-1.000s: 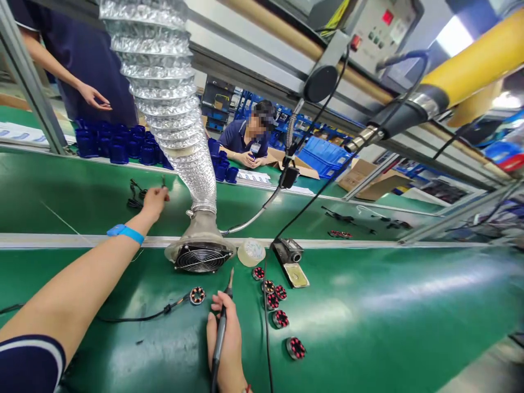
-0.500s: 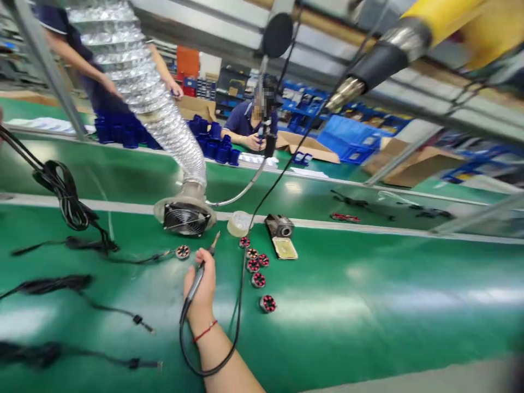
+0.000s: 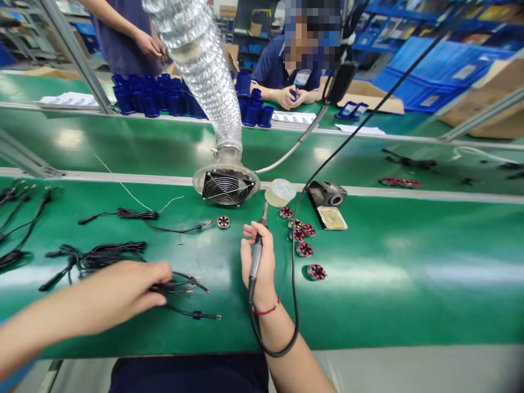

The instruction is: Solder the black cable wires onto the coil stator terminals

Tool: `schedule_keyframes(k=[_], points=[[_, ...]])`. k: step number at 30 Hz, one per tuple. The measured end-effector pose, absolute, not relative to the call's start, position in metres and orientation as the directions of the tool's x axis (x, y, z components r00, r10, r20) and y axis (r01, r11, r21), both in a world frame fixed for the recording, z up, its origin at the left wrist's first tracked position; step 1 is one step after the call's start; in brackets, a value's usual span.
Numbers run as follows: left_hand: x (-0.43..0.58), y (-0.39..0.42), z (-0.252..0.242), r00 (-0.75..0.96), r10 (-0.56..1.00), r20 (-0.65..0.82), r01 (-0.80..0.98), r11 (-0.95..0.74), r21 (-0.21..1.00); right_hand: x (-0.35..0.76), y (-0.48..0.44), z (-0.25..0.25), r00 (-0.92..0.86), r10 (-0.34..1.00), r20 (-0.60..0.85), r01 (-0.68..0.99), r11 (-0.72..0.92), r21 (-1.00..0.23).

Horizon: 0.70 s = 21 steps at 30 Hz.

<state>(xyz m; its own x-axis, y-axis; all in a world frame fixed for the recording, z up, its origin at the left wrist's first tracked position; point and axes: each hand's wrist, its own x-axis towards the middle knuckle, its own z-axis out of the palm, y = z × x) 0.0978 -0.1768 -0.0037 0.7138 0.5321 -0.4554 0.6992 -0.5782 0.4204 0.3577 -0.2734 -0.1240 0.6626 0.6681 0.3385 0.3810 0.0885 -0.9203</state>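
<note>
My right hand (image 3: 258, 262) is wrapped round a soldering iron (image 3: 256, 252), tip pointing away toward the fume fan (image 3: 226, 187). My left hand (image 3: 135, 286) rests low on the green mat, fingers closed on a bundle of black cables (image 3: 98, 256) whose bare wire ends (image 3: 200, 288) stick out to the right. A small round stator with a cable attached (image 3: 223, 221) lies in front of the fan. Several red-wound stators (image 3: 303, 249) sit in a row right of my right hand.
A solder spool (image 3: 280, 192) and iron stand with sponge (image 3: 328, 202) sit behind the stators. A foil duct (image 3: 200, 54) rises from the fan. More cables (image 3: 16, 218) lie at left. Across the belt are blue parts (image 3: 151, 98) and two other people.
The view swung down and closer. My left hand came back from the far belt and set a cable bundle on the mat near me. My right hand keeps the iron.
</note>
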Motion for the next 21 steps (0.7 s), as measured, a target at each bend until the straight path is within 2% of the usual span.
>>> schedule_keyframes(k=[3, 6, 8, 10, 12, 17, 21], points=[[0.126, -0.192, -0.038, 0.778, 0.381, -0.499, 0.594, -0.703, 0.390, 0.360, -0.277, -0.123, 0.682, 0.662, 0.311, 0.383, 0.039, -0.923], [0.137, -0.172, -0.048, 0.853, 0.292, -0.432, 0.490, -0.734, 0.470, 0.357, -0.287, -0.120, 0.661, 0.684, 0.309, 0.412, 0.014, -0.911], [0.142, -0.137, -0.044, 0.866, 0.368, -0.339, 0.498, -0.702, 0.509, 0.355, -0.296, -0.118, 0.633, 0.702, 0.327, 0.453, 0.008, -0.892], [0.152, -0.095, -0.043, 0.752, 0.630, -0.194, 0.642, -0.635, 0.430, 0.353, -0.305, -0.116, 0.608, 0.714, 0.346, 0.497, -0.003, -0.868], [0.165, -0.058, -0.047, 0.657, 0.744, -0.122, 0.724, -0.577, 0.378, 0.354, -0.312, -0.115, 0.580, 0.732, 0.357, 0.535, -0.012, -0.844], [0.185, -0.023, -0.062, 0.600, 0.792, -0.112, 0.760, -0.521, 0.389, 0.372, -0.327, -0.107, 0.440, 0.787, 0.432, 0.678, 0.023, -0.735], [0.174, -0.042, -0.050, 0.558, 0.829, -0.048, 0.746, -0.475, 0.466, 0.409, -0.351, -0.103, 0.289, 0.837, 0.465, 0.873, -0.031, -0.486]])
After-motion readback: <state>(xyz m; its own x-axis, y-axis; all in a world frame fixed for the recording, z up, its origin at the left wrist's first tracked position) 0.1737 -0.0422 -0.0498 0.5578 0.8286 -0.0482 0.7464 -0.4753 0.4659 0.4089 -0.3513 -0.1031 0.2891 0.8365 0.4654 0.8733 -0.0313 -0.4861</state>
